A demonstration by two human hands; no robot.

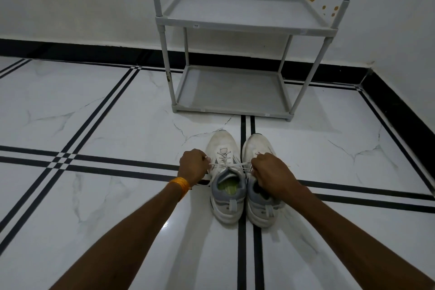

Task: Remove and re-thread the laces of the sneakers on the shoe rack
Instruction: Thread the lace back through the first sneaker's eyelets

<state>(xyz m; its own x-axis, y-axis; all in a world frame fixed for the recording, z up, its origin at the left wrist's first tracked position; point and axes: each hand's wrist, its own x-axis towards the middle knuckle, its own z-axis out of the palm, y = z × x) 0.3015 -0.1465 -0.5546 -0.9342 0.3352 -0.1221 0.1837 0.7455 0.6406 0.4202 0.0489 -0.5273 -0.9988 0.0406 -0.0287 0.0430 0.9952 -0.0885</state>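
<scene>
Beyond our fingers stands the rack, both shelves bare. Two sneakers sit on the floor. Our left hand and right hand each pinch a lace end across the left sneaker.

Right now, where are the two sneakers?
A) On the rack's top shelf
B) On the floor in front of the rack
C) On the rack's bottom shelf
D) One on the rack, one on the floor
B: both sneakers stand side by side on the tiled floor, nearer the camera than the shoe rack, whose shelves hold no shoes.
</scene>
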